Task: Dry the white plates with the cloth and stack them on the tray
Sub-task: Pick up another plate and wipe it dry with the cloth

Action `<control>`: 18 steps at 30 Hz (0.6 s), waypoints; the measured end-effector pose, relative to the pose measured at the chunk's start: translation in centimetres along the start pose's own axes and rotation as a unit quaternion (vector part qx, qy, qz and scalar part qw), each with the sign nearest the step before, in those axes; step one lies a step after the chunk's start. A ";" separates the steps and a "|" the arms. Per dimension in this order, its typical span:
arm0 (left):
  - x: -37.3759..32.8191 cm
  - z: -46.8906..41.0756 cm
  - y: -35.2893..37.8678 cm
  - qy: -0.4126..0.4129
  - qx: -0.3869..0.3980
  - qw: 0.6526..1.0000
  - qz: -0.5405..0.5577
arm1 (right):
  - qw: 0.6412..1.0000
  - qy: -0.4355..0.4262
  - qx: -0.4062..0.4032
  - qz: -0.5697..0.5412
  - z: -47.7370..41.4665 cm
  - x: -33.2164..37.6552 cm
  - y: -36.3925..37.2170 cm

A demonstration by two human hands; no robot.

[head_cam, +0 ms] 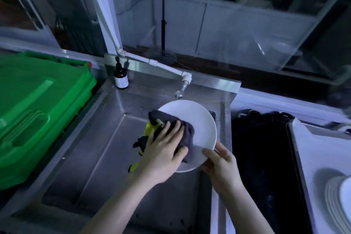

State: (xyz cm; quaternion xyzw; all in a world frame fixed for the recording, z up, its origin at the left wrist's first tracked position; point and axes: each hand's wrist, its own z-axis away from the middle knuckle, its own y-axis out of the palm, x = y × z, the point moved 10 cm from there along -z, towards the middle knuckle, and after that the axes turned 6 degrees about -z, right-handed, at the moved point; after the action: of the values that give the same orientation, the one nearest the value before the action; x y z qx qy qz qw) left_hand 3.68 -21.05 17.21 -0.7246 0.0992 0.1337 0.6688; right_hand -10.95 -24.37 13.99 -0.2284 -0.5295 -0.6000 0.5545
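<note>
I hold the round white ceramic plate [197, 119] tilted over the stainless steel sink basin [106, 157], directly below the clear tap nozzle [179, 94]. My right hand [221, 169] closes on the plate's near rim, thumb on the face, the remaining fingers behind it and out of sight. My left hand [163, 152] lies flat and spread, pressing the dark grey cloth with yellow backing [171, 129] against the plate's left half; it grips nothing but the cloth beneath it.

Handling, as I judge it: the plate is rigid, glazed and likely slick if still wet, and would chip or break if dropped onto the steel. A rim hold with the thumb opposed is the sound grip; the cloth is soft and limp and conforms to the face.

Surroundings, taken from the sink: a brown pump bottle [121, 78] stands at its far left corner; a green plastic crate [38, 112] lies to its left. To its right sits a black basin [262, 157], and beyond that the pale tray [319, 150] on the desk, bearing a stack of white plates [337, 195] near its front edge. Light is dim throughout.
</note>
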 end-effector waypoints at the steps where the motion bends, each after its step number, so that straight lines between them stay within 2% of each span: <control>1: -2.2 0.4 0.1 0.061 -0.003 0.998 -0.018 | 1.000 -0.008 0.012 0.005 0.5 0.7 -0.1; 3: -5.4 0.9 0.2 0.153 0.021 0.988 -0.016 | 0.999 -0.015 0.033 0.023 1.3 1.9 -0.3; 4: -5.8 0.5 0.0 0.168 0.030 0.985 -0.013 | 0.998 -0.017 0.045 0.032 1.8 2.4 -0.3; 6: -5.2 -1.1 -1.3 0.156 -0.007 0.987 -0.027 | 0.996 -0.024 0.069 0.047 2.7 3.1 -0.1; 9: -3.9 -2.6 -3.6 0.092 -0.079 0.991 -0.050 | 0.995 -0.044 0.072 0.045 3.4 4.8 0.1; 12: -5.0 -1.7 -4.4 0.106 -0.108 0.985 -0.078 | 0.997 -0.056 0.044 -0.006 3.2 7.0 -0.8; 15: -5.3 0.5 -4.1 0.114 -0.105 0.986 -0.069 | 0.997 -0.071 0.013 -0.043 2.9 8.4 -2.3; 18: -7.4 2.2 -2.4 0.150 -0.058 0.985 -0.060 | 0.996 -0.077 0.019 -0.040 3.3 8.4 -2.2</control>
State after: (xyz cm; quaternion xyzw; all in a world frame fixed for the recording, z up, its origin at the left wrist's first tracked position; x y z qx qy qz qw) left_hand -2.69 -18.93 21.75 -0.7787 0.1468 -0.0113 0.6098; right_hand -16.34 -25.33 21.48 -0.2417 -0.5906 -0.5920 0.4924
